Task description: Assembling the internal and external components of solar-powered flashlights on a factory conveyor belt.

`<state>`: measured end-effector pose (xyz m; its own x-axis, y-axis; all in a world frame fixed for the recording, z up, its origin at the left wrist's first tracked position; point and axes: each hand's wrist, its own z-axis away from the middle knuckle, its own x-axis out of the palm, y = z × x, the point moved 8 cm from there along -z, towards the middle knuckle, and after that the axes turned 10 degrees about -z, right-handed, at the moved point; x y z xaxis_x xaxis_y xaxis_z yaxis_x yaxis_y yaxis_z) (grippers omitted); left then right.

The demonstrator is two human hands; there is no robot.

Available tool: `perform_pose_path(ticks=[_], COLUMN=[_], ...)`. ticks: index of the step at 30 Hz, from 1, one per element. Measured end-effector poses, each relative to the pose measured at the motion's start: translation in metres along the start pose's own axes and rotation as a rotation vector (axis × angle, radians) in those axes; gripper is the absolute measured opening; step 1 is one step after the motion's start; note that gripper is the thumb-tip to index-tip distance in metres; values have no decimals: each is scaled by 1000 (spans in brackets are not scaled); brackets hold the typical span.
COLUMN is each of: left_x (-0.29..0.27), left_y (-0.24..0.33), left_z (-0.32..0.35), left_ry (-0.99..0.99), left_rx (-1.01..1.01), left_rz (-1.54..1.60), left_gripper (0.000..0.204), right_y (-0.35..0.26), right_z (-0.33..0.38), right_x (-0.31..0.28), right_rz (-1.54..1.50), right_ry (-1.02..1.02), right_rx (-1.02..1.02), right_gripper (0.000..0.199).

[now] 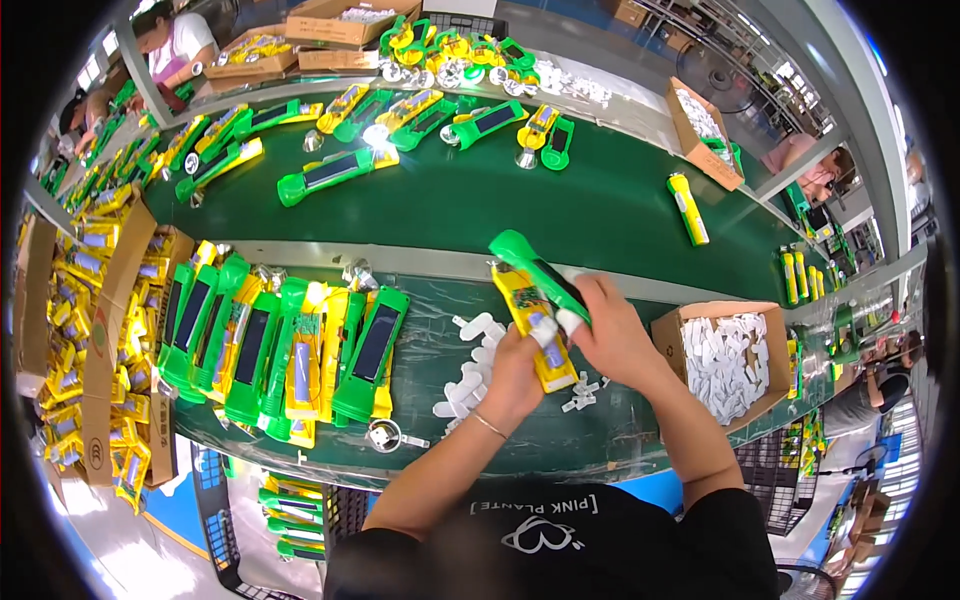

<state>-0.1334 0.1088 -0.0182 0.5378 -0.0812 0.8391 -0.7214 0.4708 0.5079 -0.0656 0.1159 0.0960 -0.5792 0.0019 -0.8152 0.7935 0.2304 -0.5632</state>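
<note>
Both of my hands hold one flashlight body over the green work surface. My left hand (515, 372) grips its yellow half (530, 318) from below, near a small white part. My right hand (605, 330) clasps the green half (525, 257), which carries a dark panel and points up and left. A thin bracelet circles my left wrist. Loose white plastic parts (468, 375) lie on the surface just left of my hands.
A row of green and yellow flashlight bodies (290, 350) lies at left. A cardboard box of white parts (725, 362) stands at right. More flashlights ride the green conveyor belt (560, 205) beyond. Boxes of yellow pieces (80, 330) stand far left. Other people work at the edges.
</note>
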Motion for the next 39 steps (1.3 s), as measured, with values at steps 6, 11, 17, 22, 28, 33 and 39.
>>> perform_pose_path(ticks=[6, 11, 17, 22, 28, 33, 39], left_x=[5, 6, -3, -3, -24, -53, -45], left_y=[-17, -4, -2, 9, 21, 54, 78], left_z=[-2, 1, 5, 10, 6, 6, 10], left_ry=[13, -30, -14, -42, 191, 156, 256], left_rx=[-44, 60, 71, 103, 154, 231, 230], left_rz=[-59, -125, -209, -201, -391, -512, -482], left_gripper=[21, 20, 26, 27, 19, 31, 25], right_y=[45, 33, 33, 32, 25, 25, -2], right_z=[51, 59, 55, 57, 50, 34, 58], right_x=[22, 35, 43, 59, 71, 34, 82], right_rz=[-472, -687, -826, -966, -690, -641, -174], right_ry=[157, 202, 206, 209, 200, 222, -123], right_rx=[159, 160, 191, 250, 109, 63, -216], right_gripper=[35, 38, 36, 39, 33, 22, 19])
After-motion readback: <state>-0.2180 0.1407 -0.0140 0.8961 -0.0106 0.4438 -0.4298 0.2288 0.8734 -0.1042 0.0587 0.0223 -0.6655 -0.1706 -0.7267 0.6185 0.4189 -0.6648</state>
